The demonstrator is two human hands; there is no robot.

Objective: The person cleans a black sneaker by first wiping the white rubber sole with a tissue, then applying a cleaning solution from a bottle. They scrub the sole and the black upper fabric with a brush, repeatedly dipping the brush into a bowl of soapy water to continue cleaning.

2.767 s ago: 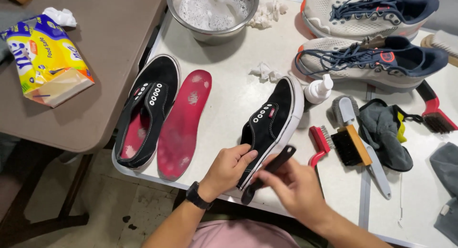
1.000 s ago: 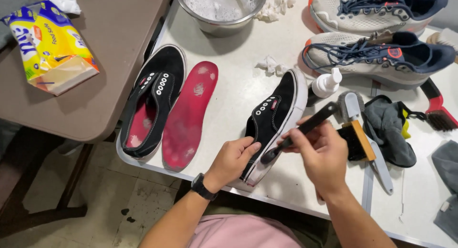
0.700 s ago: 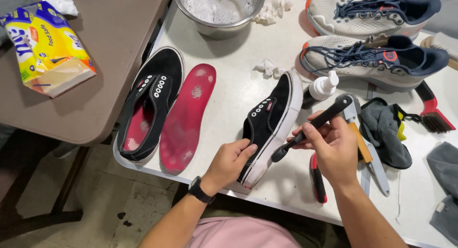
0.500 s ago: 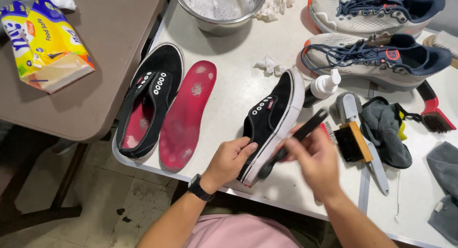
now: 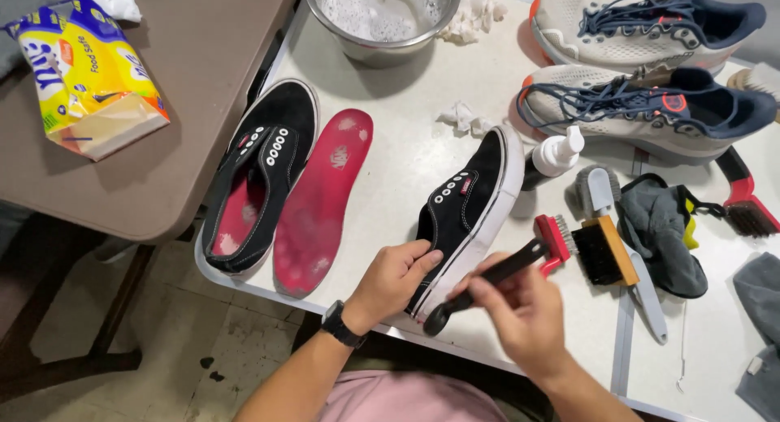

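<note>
On the white table (image 5: 390,170) at centre frame, the black shoe (image 5: 467,219) is pinned by the closed left hand (image 5: 390,280). The right hand (image 5: 520,312) is clenched around a black-handled brush (image 5: 496,276) — a slip could smear the suede upper, likely from too much pressure.

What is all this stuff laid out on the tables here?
black shoe: one, white-soled, tipped on its side at the white table's front edge, gripped by the left hand
black-handled tool: one, in the right hand, against the sole
second black shoe: one, upright, left
insole: one, red, beside it
metal bowl: one, foamy, top
running shoes: two, grey and navy, top right
spray bottle: one, white
brushes: several, right
cloth: grey
tissue pack: yellow, brown table
left hand: wears black watch
right hand: bare
</note>
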